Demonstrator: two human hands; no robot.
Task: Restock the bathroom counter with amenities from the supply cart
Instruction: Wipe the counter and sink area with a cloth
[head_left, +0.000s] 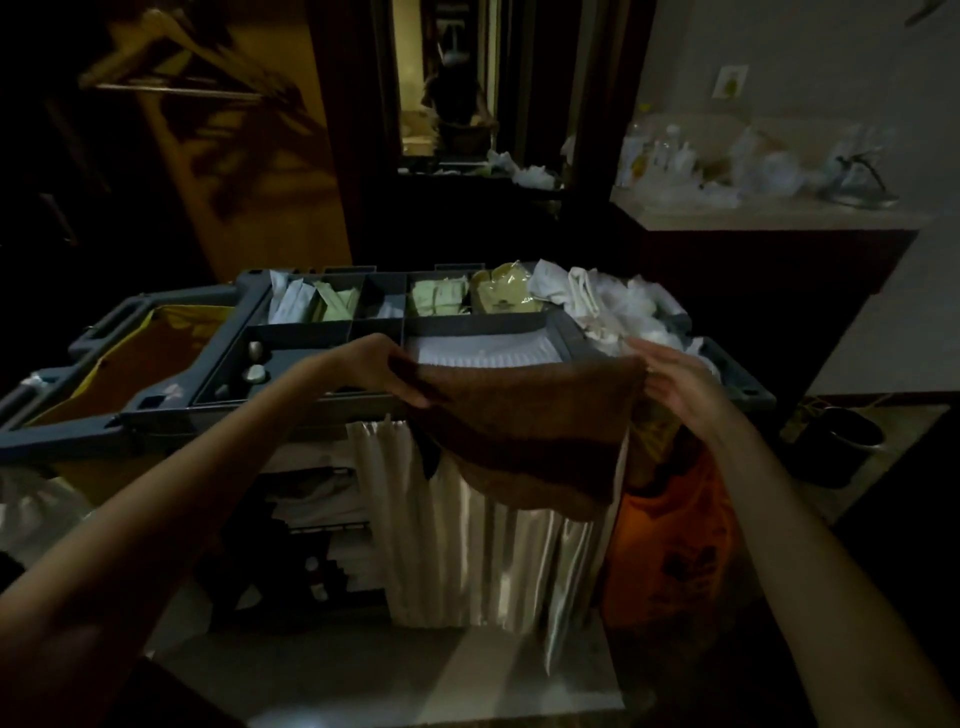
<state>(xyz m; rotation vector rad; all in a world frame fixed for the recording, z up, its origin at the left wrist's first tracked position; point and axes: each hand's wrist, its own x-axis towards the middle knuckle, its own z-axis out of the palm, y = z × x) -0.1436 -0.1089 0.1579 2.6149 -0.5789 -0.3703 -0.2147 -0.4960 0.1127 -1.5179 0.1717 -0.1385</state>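
Left hand (384, 371) pinches the upper left corner of a brown cloth (524, 431), fingers curled over its edge. Right hand (675, 379) meets the opposite corner with fingers nearly straight; whether it grips cannot be told. The cloth hangs spread in front of the supply cart (171, 400), whose top tray holds pale green packets (436, 301). Well apart, at back right, the counter (753, 218) carries bottles (654, 156).

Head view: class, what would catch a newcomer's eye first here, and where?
A brown cloth hangs spread across the centre, the left hand gripping one top corner and the right hand at the other. Behind it the grey supply cart shows compartments of pale green packets; an orange bag glows at its lower right.
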